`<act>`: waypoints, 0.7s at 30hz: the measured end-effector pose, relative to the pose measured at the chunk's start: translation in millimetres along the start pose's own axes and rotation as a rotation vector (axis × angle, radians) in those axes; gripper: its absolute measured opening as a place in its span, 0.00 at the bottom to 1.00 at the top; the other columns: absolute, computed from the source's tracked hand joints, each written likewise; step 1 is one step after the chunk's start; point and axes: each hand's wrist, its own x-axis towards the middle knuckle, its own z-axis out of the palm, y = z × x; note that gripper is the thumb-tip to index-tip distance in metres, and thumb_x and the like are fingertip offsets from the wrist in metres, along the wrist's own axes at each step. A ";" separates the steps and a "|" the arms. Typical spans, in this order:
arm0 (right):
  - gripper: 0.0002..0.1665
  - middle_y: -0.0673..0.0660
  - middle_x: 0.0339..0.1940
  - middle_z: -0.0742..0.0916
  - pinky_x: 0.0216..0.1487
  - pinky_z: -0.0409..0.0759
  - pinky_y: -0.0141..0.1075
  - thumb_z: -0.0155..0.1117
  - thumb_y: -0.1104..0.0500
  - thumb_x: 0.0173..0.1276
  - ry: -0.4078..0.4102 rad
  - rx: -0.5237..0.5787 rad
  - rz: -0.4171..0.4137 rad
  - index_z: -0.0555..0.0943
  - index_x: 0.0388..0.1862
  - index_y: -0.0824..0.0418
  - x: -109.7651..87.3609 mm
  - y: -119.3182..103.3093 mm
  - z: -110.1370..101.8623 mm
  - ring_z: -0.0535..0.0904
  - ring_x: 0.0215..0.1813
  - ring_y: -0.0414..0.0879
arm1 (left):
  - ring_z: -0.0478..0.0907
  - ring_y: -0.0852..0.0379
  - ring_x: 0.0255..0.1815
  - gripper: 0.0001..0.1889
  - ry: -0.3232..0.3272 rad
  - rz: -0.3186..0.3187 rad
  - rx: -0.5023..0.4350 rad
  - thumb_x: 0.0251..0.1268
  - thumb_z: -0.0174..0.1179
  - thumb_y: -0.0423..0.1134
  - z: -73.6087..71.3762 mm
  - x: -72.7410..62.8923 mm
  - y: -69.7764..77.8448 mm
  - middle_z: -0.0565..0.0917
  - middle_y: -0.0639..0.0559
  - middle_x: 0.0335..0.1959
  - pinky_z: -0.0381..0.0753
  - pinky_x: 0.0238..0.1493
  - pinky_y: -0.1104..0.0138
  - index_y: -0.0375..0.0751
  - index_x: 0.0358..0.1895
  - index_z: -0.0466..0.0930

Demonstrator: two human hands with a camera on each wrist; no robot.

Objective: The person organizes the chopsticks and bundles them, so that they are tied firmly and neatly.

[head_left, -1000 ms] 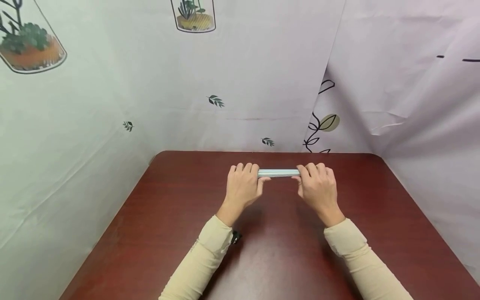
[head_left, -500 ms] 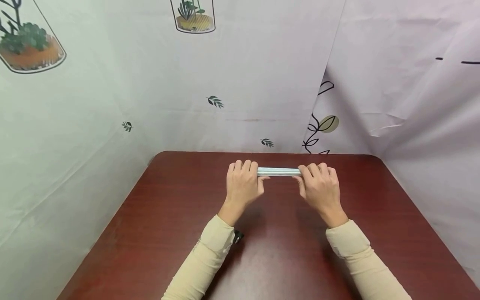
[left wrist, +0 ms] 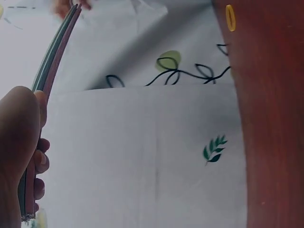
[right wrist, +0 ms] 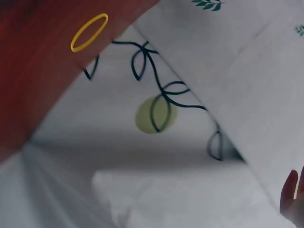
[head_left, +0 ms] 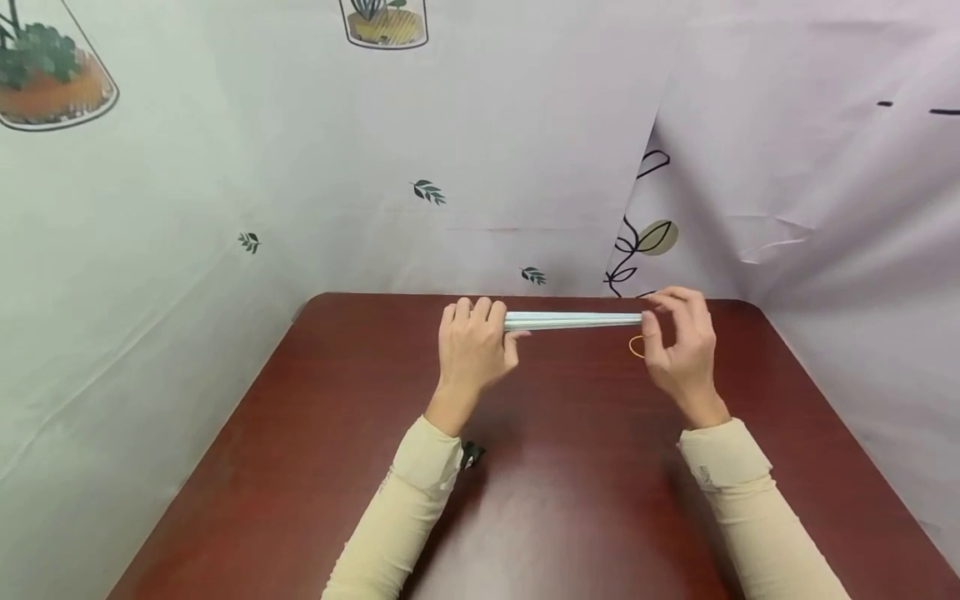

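Observation:
A slim bundle of pale blue chopsticks (head_left: 573, 320) is held level above the table, tapering to the right. In the left wrist view the chopsticks (left wrist: 58, 52) look greenish and pinkish, lying side by side. My left hand (head_left: 472, 346) grips their thicker end, fingers wrapped over it and thumb beneath. At the thin tips is my right hand (head_left: 684, 346), its fingers spread and loosely bent, thumb beside the stick ends. Only its fingers (right wrist: 289, 190) show at the right wrist view's edge. A yellow rubber band (right wrist: 89, 33) lies on the table near the right hand, partly hidden in the head view.
The dark red wooden table (head_left: 315, 400) has rounded far corners. White patterned cloth (head_left: 480, 150) hangs behind it and along both sides. A small dark object (head_left: 472, 455) shows beside the left sleeve cuff.
My right hand has let go of its grip over the chopsticks and slid right to their tips. More of the bundle shows. The yellow rubber band has come into view.

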 end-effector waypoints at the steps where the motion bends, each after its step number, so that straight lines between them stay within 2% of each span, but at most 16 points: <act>1: 0.17 0.63 0.39 0.84 0.43 0.70 0.36 0.61 0.56 0.69 0.013 0.042 0.092 0.83 0.43 0.71 2.2 3.7 -0.4 0.79 0.40 0.50 | 0.73 0.46 0.30 0.20 0.011 -0.006 -0.003 0.58 0.61 0.56 -2.5 1.7 -1.8 0.79 0.49 0.28 0.73 0.39 0.56 0.41 0.29 0.76; 3: 0.15 0.58 0.36 0.84 0.41 0.72 0.27 0.59 0.60 0.71 -0.003 0.124 0.286 0.82 0.46 0.72 3.3 13.8 -1.7 0.79 0.36 0.40 | 0.73 0.46 0.29 0.20 0.033 -0.011 -0.013 0.58 0.62 0.56 -7.3 4.3 -4.3 0.80 0.49 0.28 0.73 0.38 0.56 0.40 0.29 0.76; 5: 0.14 0.55 0.33 0.84 0.36 0.72 0.25 0.58 0.60 0.74 -0.079 0.101 0.480 0.82 0.48 0.70 -0.2 27.1 -4.2 0.78 0.31 0.34 | 0.73 0.46 0.29 0.20 0.049 -0.003 -0.016 0.59 0.60 0.56 -10.8 6.3 -5.5 0.80 0.49 0.27 0.74 0.37 0.56 0.41 0.29 0.77; 6: 0.14 0.54 0.31 0.85 0.35 0.73 0.26 0.57 0.60 0.74 -0.155 0.055 0.556 0.81 0.48 0.69 -2.9 34.4 -5.7 0.78 0.31 0.35 | 0.73 0.46 0.29 0.19 0.053 0.001 -0.019 0.59 0.60 0.56 -12.2 7.4 -5.8 0.79 0.49 0.27 0.74 0.37 0.56 0.41 0.29 0.77; 8: 0.15 0.60 0.33 0.86 0.37 0.76 0.34 0.56 0.58 0.75 -0.376 -0.040 0.649 0.80 0.50 0.69 -12.7 50.0 -6.6 0.81 0.33 0.43 | 0.72 0.46 0.29 0.19 0.056 0.003 -0.011 0.59 0.59 0.56 -15.1 6.2 -6.5 0.79 0.49 0.27 0.73 0.37 0.56 0.41 0.29 0.77; 9: 0.16 0.62 0.36 0.87 0.40 0.77 0.39 0.57 0.58 0.74 -0.509 -0.107 0.670 0.80 0.51 0.69 -17.7 56.6 -6.4 0.82 0.37 0.48 | 0.72 0.46 0.28 0.19 0.058 0.003 -0.005 0.59 0.59 0.56 -16.4 5.6 -6.9 0.78 0.49 0.26 0.73 0.37 0.56 0.41 0.29 0.77; 11: 0.19 0.68 0.44 0.85 0.46 0.77 0.49 0.58 0.56 0.72 -0.777 -0.226 0.654 0.79 0.54 0.69 -26.1 67.7 -4.3 0.81 0.46 0.59 | 0.71 0.46 0.28 0.20 0.062 -0.003 -0.003 0.59 0.58 0.56 -18.9 5.6 -7.4 0.77 0.49 0.25 0.73 0.37 0.56 0.41 0.29 0.76; 12: 0.21 0.70 0.48 0.83 0.47 0.76 0.55 0.59 0.56 0.71 -0.885 -0.264 0.640 0.78 0.55 0.70 -28.9 72.7 -2.4 0.79 0.49 0.65 | 0.71 0.46 0.28 0.20 0.064 -0.006 -0.002 0.60 0.57 0.56 -20.1 6.4 -7.7 0.76 0.49 0.25 0.73 0.37 0.56 0.41 0.29 0.76; 14: 0.24 0.76 0.53 0.78 0.48 0.73 0.62 0.59 0.53 0.70 -1.032 -0.331 0.642 0.76 0.57 0.71 -32.8 79.5 2.9 0.72 0.54 0.74 | 0.70 0.46 0.27 0.20 0.073 -0.013 -0.008 0.62 0.56 0.57 -23.0 8.4 -8.0 0.75 0.49 0.24 0.72 0.37 0.56 0.41 0.28 0.75; 17: 0.24 0.79 0.52 0.71 0.44 0.72 0.64 0.57 0.54 0.70 -1.107 -0.432 0.633 0.75 0.55 0.72 -36.4 87.7 10.0 0.65 0.52 0.77 | 0.69 0.46 0.26 0.21 0.101 -0.010 -0.018 0.63 0.54 0.56 -27.3 11.8 -8.0 0.74 0.49 0.23 0.72 0.35 0.56 0.40 0.27 0.74; 21: 0.15 0.78 0.48 0.73 0.44 0.69 0.63 0.51 0.60 0.70 -1.129 -0.483 0.596 0.79 0.41 0.71 -40.6 97.2 13.7 0.64 0.48 0.74 | 0.68 0.46 0.25 0.20 0.123 0.000 -0.021 0.60 0.58 0.55 -31.5 13.8 -7.7 0.73 0.49 0.23 0.72 0.35 0.55 0.41 0.26 0.73</act>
